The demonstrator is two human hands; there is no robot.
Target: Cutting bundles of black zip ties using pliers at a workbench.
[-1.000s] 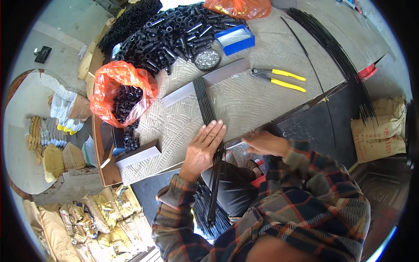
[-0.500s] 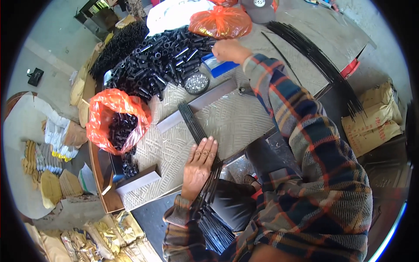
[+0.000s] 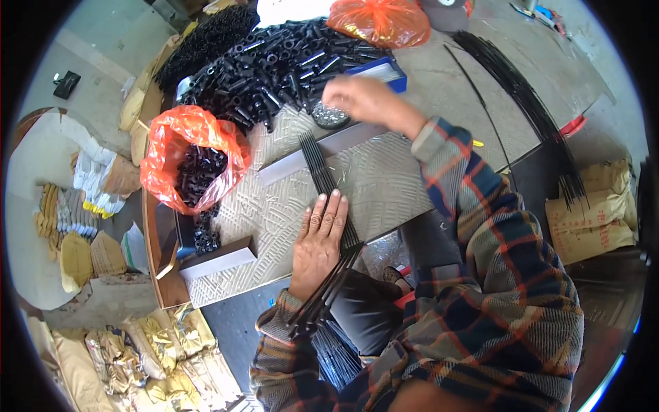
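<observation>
My left hand (image 3: pixel 319 237) lies flat, fingers stretched out, on a row of thin black rods (image 3: pixel 317 165) on the table. The rods' far ends rest across a grey metal strip (image 3: pixel 322 147), and their near ends fan out over the table edge above my sleeve. My right hand (image 3: pixel 360 99) is smeared by motion beside a round dish (image 3: pixel 329 115) of small shiny metal pieces. Its fingers look curled, but whether they hold anything does not show. Just beyond it is a blue box (image 3: pixel 397 81).
Black tubular parts (image 3: pixel 274 69) are heaped at the back. An open red plastic bag (image 3: pixel 161 168) of black parts stands at left, near another metal strip (image 3: pixel 220 262). More long black rods (image 3: pixel 511 82) lie at right. A tied red bag (image 3: pixel 377 24) sits at the back.
My right hand has come back from the blue box to beside the metal-piece dish. My left hand stays flat on the rods. The whole view has shifted a little.
</observation>
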